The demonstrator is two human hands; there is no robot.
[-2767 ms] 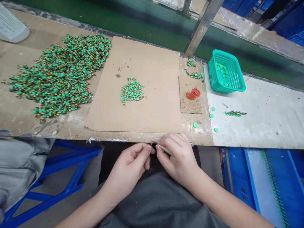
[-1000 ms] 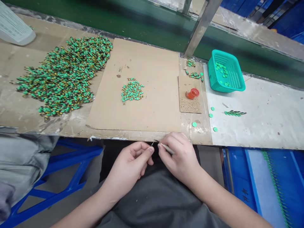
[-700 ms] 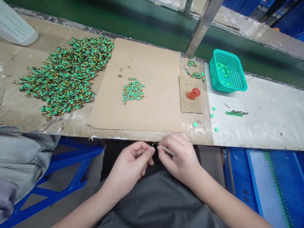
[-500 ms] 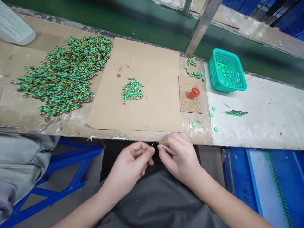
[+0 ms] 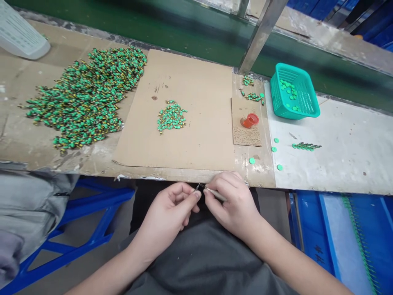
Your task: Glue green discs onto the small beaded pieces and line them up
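Below the bench's front edge, my left hand (image 5: pixel 172 211) pinches a tiny piece (image 5: pixel 198 187) between thumb and forefinger. Only its thin dark and silvery tip shows, so its kind is hard to make out. My right hand (image 5: pixel 231 198) is closed around a slim stick tool with a pale handle (image 5: pixel 216 194), held like a pen. Its fine dark tip points left and comes close to the tiny piece; whether they touch I cannot tell. Ahead, a small heap of green, black and gold figures (image 5: pixel 172 116) lies on a cardboard sheet (image 5: pixel 208 135).
A large pile of similar figures (image 5: pixel 89 98) covers the left. To the right stand a red cup (image 5: pixel 251 119) on a small cardboard piece and a green basket (image 5: pixel 311 108) with green discs. Loose discs and a row of figures (image 5: pixel 307 146) lie nearby. A metal post (image 5: pixel 259 37) rises behind.
The tiny piece's tip now points more upward in my left fingers, and the tool in my right hand lies slightly flatter. Both hands stay in nearly the same place.
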